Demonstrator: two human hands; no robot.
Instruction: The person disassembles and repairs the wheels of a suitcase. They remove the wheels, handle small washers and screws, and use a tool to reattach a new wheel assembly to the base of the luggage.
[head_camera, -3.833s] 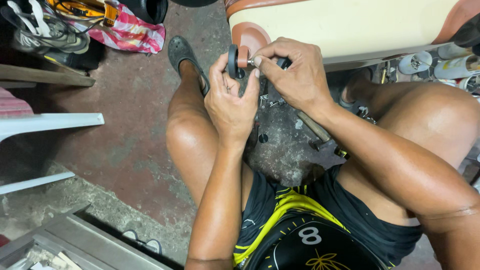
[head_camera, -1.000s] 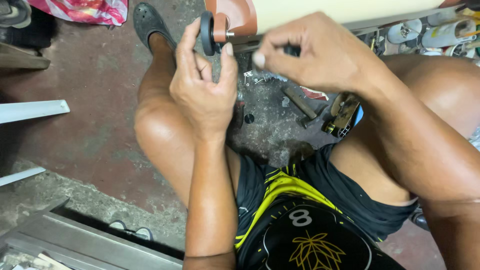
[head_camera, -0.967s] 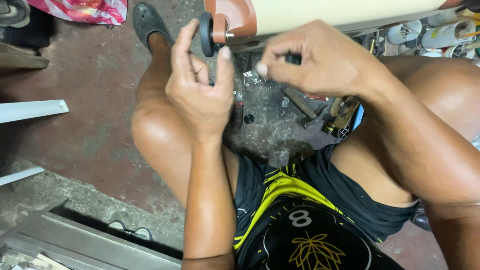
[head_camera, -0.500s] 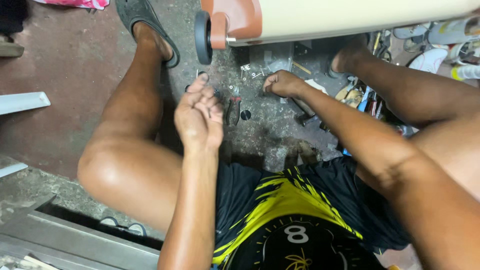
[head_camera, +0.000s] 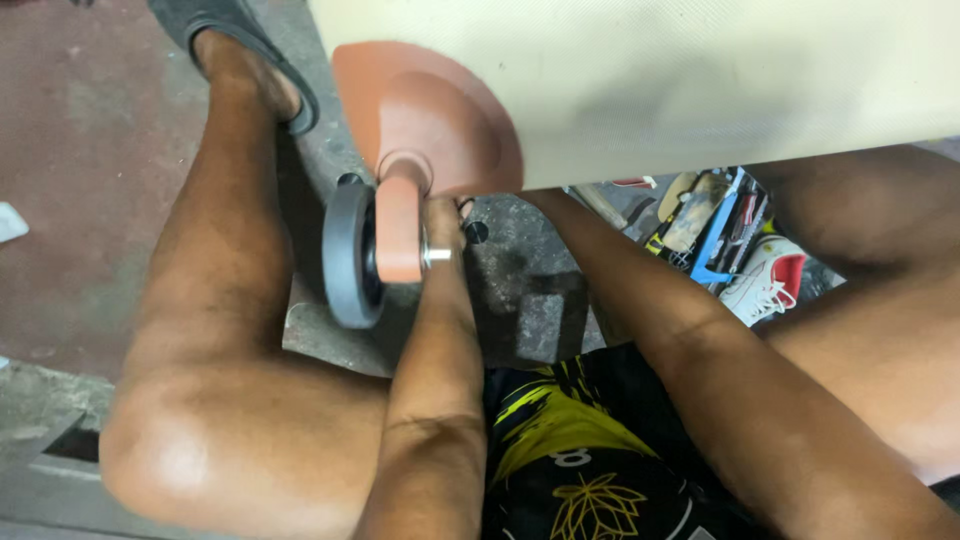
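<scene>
The wheel (head_camera: 350, 255) serves as the landmark, standing on edge near the middle of the view. Just to its right, touching it, sits the fork bracket (head_camera: 400, 230), with the axle end (head_camera: 437, 256) sticking out of the bracket's right side. Above and to the right of the wheel, the bracket joins the corner cap (head_camera: 440, 115) of the large case (head_camera: 680, 80), which stretches away to the right across the top. The left hand (head_camera: 443, 215) is right of the wheel, against the bracket and partly hidden under the cap. The left knee (head_camera: 200, 420) lies below and left of the wheel, the sandalled foot (head_camera: 255, 60) above and left. Far right of the wheel, tools (head_camera: 720, 225) lie on the floor (head_camera: 520, 300).
</scene>
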